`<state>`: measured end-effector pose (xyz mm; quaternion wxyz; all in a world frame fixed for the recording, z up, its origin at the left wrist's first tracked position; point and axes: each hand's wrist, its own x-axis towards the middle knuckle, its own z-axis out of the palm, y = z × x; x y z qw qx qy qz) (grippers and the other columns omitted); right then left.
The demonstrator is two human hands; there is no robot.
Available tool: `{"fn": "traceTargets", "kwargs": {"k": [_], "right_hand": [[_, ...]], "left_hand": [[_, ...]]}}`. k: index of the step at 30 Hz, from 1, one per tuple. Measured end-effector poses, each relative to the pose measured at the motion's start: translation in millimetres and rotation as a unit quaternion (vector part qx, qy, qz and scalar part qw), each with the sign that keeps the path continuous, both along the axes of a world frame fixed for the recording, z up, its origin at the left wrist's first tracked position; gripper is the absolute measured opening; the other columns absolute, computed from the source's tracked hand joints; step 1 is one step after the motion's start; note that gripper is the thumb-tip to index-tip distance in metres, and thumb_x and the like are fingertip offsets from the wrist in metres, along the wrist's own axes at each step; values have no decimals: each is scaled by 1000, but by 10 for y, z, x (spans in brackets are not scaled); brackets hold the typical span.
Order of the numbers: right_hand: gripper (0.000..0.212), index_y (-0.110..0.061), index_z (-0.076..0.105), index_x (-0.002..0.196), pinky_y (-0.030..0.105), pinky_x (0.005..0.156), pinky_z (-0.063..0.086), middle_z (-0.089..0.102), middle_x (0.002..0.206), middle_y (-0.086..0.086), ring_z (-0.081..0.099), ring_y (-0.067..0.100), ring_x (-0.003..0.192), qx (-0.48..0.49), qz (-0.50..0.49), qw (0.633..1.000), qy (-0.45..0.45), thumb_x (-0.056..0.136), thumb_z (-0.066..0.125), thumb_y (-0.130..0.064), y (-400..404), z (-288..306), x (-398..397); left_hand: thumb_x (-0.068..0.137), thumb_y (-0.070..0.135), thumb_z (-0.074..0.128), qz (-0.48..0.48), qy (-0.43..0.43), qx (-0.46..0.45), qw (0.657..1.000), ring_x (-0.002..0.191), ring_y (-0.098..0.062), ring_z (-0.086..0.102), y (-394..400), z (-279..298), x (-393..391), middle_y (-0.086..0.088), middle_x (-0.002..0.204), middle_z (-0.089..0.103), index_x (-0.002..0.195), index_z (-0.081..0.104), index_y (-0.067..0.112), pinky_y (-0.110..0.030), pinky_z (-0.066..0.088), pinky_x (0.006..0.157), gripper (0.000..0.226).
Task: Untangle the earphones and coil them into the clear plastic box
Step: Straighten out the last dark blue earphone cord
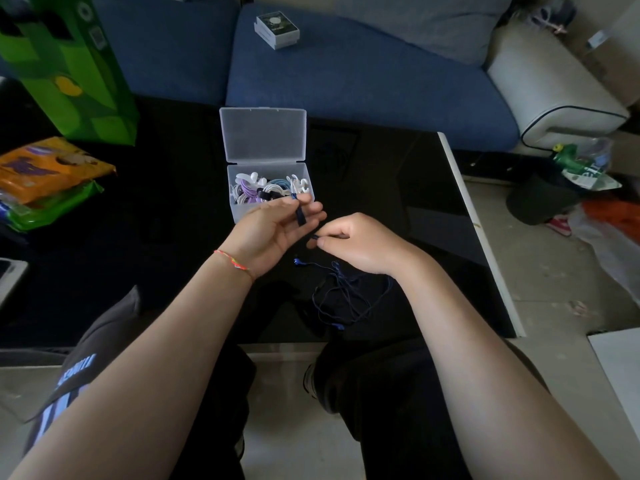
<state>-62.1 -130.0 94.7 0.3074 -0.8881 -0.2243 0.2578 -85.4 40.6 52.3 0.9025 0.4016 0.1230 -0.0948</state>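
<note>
Two hands on thin, tangled navy earphones beside clear plastic box

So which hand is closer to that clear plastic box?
Left. The left hand is right at the near wall of the clear plastic box, pinching dark blue cord. The right hand sits nearer the person, off to the right.

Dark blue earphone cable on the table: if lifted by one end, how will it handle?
Likely floppy: the dark blue earphone cable lies in loose tangled loops. Probably light, being thin, and pinched by left hand and right hand. Loops may snag.
</note>
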Motion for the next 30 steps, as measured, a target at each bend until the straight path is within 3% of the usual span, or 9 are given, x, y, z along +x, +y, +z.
{"fn": "traceTargets", "kwargs": {"k": [3,6,10,13,17,19,24,28,30], "right_hand": [[21,-23,77,96,39,90,51,74,100,9,67,24,97,4,-23,1000,-3,98,57,-26,-24,12,15],[19,-19,76,88,41,89,51,73,99,12,68,23,94,7,-29,1000,-10,96,60,-26,-23,23,11],[19,-23,76,84,35,83,51,73,89,5,67,20,86,-1,-30,1000,6,94,60,-24,-58,42,32],[18,-29,77,88,42,96,53,75,97,1,70,21,97,-11,-22,1000,20,94,60,-27,-44,38,19],[18,-30,77,91,47,95,53,75,97,2,69,24,97,-13,-10,1000,12,96,59,-29,-5,28,-1],[19,-29,76,93,43,93,53,75,96,-1,69,22,96,-11,-12,1000,13,97,58,-29,-6,42,-4],[19,-25,76,98,20,85,49,71,96,-14,65,3,95,3,-12,1000,14,99,57,-26,-12,73,-18],[19,-27,76,96,34,93,51,74,101,-5,67,15,99,5,-14,1000,7,99,57,-29,-5,53,-13],[19,-28,75,95,34,93,51,73,101,-5,67,15,98,12,-19,1000,7,99,57,-29,-12,58,-11]], "left_hand": [[104,6,39,-35,5,61,998,88,-19,72,6,-23,-2,-8,89,73,100,64,5,-24,58,74,25],[104,6,41,-98,15,111,989,78,-19,72,-33,-46,-23,-10,90,71,102,64,5,-23,57,65,23],[105,10,38,-55,24,45,997,84,-20,71,-43,-26,-4,-7,89,73,97,61,9,-20,54,60,24],[105,8,35,4,20,-35,999,96,-22,72,-17,-4,17,-10,95,73,93,58,8,-19,55,64,26],[105,7,38,31,36,-116,992,104,-28,70,21,16,13,-16,108,70,92,59,5,-19,56,67,24],[104,6,39,36,44,-130,990,108,-30,69,37,20,13,-16,110,70,93,59,5,-19,57,69,23],[104,4,39,43,35,-110,992,110,-31,68,7,13,12,-19,111,69,93,59,3,-21,58,69,23],[104,4,39,42,27,-105,993,113,-32,66,-16,6,17,-20,116,68,95,58,3,-22,59,73,22],[104,5,39,44,28,-103,993,113,-31,66,-20,13,13,-19,115,68,95,58,4,-22,59,75,21]]}}
